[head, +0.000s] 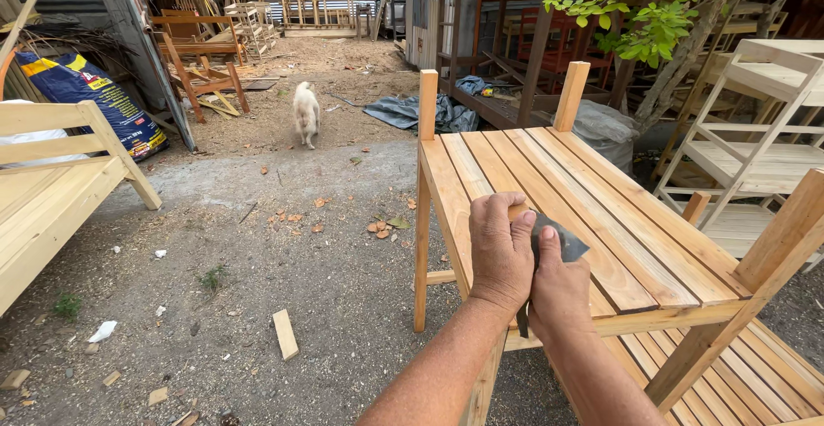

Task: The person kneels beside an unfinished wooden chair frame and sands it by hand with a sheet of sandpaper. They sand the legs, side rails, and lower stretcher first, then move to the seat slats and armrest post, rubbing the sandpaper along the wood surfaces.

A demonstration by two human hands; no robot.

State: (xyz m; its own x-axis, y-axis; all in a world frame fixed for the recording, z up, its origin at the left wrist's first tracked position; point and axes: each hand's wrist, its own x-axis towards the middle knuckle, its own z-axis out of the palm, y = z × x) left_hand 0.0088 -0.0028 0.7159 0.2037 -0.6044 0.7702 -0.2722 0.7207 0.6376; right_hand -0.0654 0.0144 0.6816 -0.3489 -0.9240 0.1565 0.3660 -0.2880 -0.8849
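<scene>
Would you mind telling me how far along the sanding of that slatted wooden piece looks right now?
Done: the slatted top is fully assembled, its slats pale and even. In hand: the left hand and right hand press a dark sheet of sandpaper onto a slat near the front edge. Left: I cannot tell which slats are already sanded; the corner posts and lower slats show no hand on them.

An outdoor carpentry yard: unfinished slatted wooden furniture (592, 211) is standing on bare, sawdust-strewn ground (283, 246), raw timber frames (215, 40) are leaning by sheds, pale shelving units (755, 134) are waiting at right (a white dog (305, 110) is wandering between them)
</scene>
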